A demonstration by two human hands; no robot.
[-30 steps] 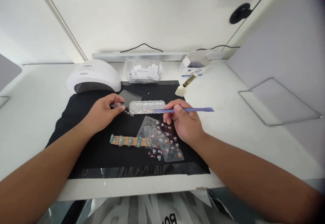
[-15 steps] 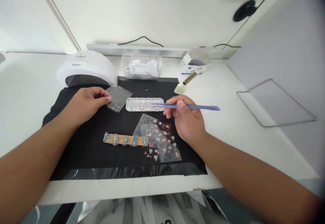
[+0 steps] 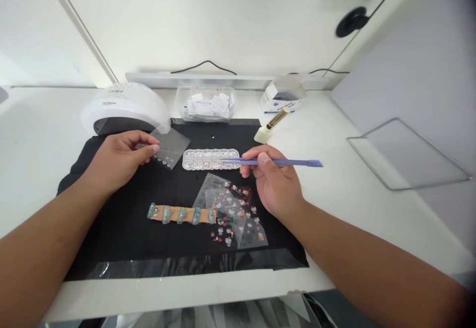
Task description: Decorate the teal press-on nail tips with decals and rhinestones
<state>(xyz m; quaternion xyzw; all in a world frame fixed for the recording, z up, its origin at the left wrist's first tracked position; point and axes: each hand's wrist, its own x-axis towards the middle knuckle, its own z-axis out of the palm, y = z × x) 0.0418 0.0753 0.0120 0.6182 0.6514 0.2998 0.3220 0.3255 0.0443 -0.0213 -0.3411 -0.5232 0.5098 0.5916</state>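
My right hand [image 3: 277,184] grips slim purple tweezers [image 3: 293,162] between thumb and fingers. Their thin tips reach left over a clear compartment case [image 3: 197,159] filled with small shiny gems. At the left, my left hand [image 3: 121,162] pinches the edge of a transparent sticker sheet [image 3: 173,144] bearing a row of small stickers; its fingertips cover part of it. Nearer to me lies a tan strip [image 3: 189,214] with several teal, glittery false nails across it. Its right end meets overlapping clear sheets of red and white cartoon stickers [image 3: 238,219].
Under these items lies a black mat [image 3: 122,233] on a white table. Behind stand a white nail lamp [image 3: 126,102], a clear tub of white packets [image 3: 206,104] and an open white box [image 3: 282,97]. A gold-capped bottle [image 3: 273,125] is near my right hand. A wire frame [image 3: 394,189] is at the right.
The camera has tilted slightly, so most things sit lower in view. My left hand's fingers have closed onto the sticker sheet, which has shifted slightly. The tweezers remain over the gem case.
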